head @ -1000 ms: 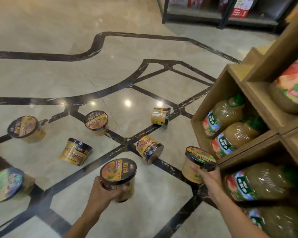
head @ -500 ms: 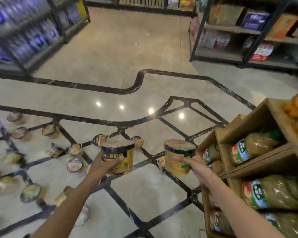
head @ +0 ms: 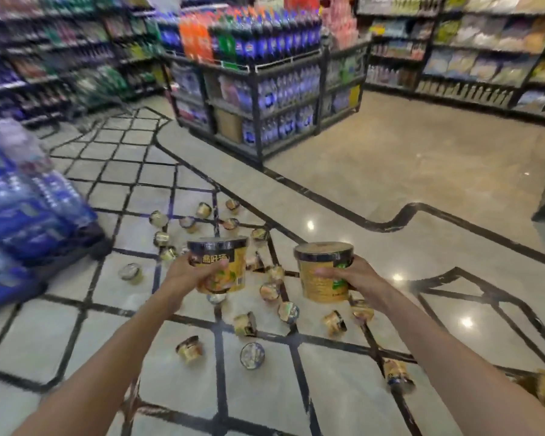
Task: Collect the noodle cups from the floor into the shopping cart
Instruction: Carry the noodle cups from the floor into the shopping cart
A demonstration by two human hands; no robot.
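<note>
Cups everywhere, basically. Left hand [head: 189, 273] has its grip wrapped round one noodle cup, call it left cup [head: 218, 265], held upright off the floor [head: 406, 190], dark lid band on top and yellow body below. Right hand [head: 351, 275] is grasping a second one, right cup [head: 323, 272], also upright, thumb across the front and fingers round the far side. The two held cups sit side by side with a gap between them, both around the middle of the view.

Loads more cups still lie on the floor: a bunch at 12 o'clock past the hands, like one [head: 203, 209] up there, and more at 6 o'clock under the hands, e.g. a tipped one [head: 245, 324] and a lid-up one [head: 252, 355]. Another lies at 4 o'clock [head: 397, 376].

Blue bottle packs [head: 29, 199] are stacked at 9 o'clock, very blurry. A soda rack [head: 265, 89] stands at 12 o'clock, shelves [head: 485, 51] at 2 o'clock. Can't spot any cart here.
</note>
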